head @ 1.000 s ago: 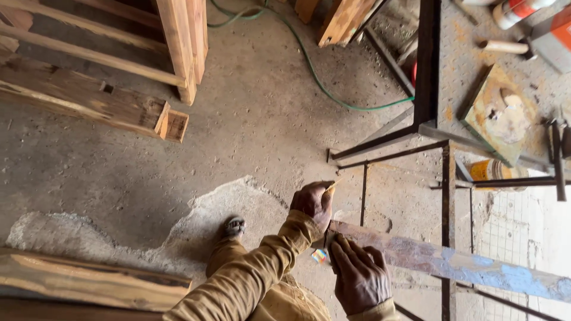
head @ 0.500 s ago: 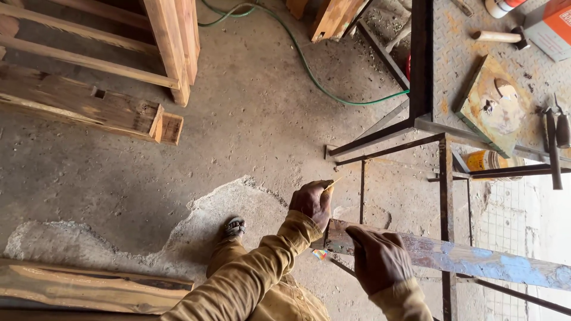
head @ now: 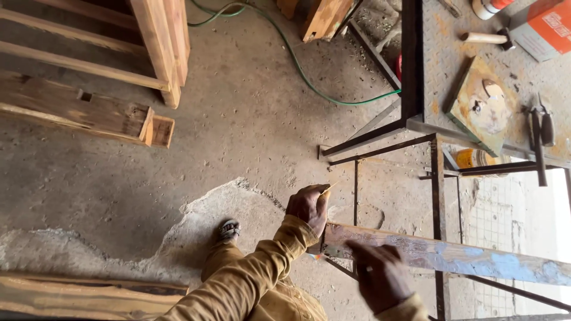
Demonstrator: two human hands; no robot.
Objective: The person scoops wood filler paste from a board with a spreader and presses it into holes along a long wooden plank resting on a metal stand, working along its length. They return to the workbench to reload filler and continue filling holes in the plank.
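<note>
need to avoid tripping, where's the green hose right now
In the head view the green hose lies on the concrete floor at upper centre, curving from the wooden frame at top left toward the metal table's leg on the right.

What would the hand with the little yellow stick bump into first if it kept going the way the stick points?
Probably the thin upright bar of the metal frame, just beyond the left hand and stick; depth is unclear.

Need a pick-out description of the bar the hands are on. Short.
Start at the rusty steel workbench at upper right and drop to the thin frame below it. The long flat metal bar lies across that frame, left hand at its near end, right hand on top. Only it carries patchy blue paint.
</note>
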